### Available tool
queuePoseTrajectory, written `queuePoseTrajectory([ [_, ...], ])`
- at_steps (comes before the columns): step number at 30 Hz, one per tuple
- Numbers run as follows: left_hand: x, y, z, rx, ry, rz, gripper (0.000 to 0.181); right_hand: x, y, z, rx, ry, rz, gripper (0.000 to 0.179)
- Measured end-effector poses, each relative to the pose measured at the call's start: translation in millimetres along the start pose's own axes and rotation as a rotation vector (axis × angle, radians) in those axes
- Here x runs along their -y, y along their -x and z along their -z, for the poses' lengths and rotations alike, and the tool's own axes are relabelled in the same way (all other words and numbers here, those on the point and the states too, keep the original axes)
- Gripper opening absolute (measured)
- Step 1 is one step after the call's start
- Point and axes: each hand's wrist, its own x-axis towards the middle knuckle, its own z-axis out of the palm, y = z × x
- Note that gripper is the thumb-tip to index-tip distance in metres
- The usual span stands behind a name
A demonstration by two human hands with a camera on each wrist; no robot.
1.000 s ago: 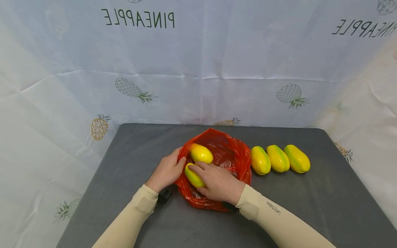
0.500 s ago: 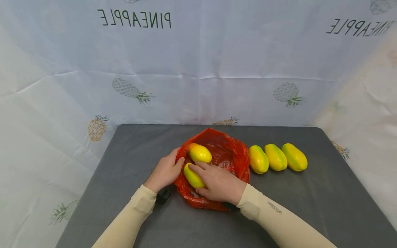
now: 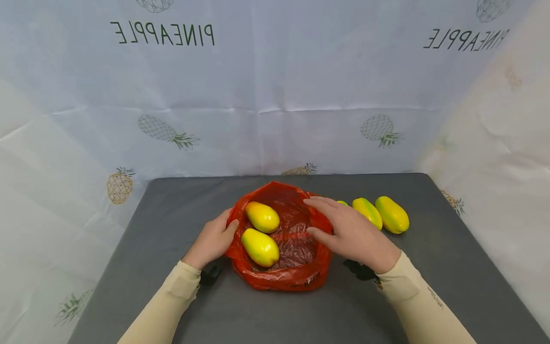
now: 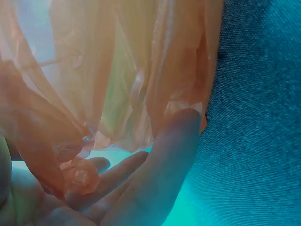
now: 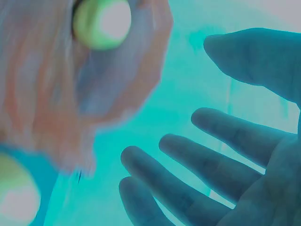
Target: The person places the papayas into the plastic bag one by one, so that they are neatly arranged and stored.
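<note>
A red plastic bag [image 3: 296, 274] stands with its mouth wide on the dark tabletop. Inside its left half lie two shiny yellow-green papayas, a rear papaya [image 3: 262, 217] and a front papaya [image 3: 259, 247]. My left hand [image 3: 212, 241] grips the bag's left rim, thumb inside; the left wrist view has the thin plastic [image 4: 80, 176] between thumb and fingers. Over the bag's right rim hovers my right hand [image 3: 350, 231], fingers spread and holding nothing, as the right wrist view also shows.
Right of the bag, papayas lie in a row: one [image 3: 366, 212] in the middle, another [image 3: 392, 215] at the right end, and a third [image 3: 342, 203] mostly hidden behind my right hand. Behind the table [image 3: 283, 317] hangs a pineapple-print cloth [image 3: 266, 138].
My right hand has let go of the front papaya and moved right, out of the bag to its right rim. The left hand keeps its grip. The head view has shifted slightly.
</note>
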Motion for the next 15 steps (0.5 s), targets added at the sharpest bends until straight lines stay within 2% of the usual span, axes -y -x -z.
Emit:
queuePoseTrajectory([
  [6, -1.4, -1.8, -0.4, 0.0, -0.003, 0.018, 0.046, -45.9, 23.9, 21.0, -0.08, -0.05, -0.123, 0.062],
  [10, -4.5, -5.6, 0.4, 0.019, -0.009, 0.028, 0.048, -77.0, 37.4, 31.7, -0.09, -0.034, -0.232, 0.064],
  [15, -7.8, -10.3, 2.9, 0.043, -0.025, 0.073, 0.057, -118.6, 47.6, 32.7, -0.093, -0.027, -0.343, 0.07],
])
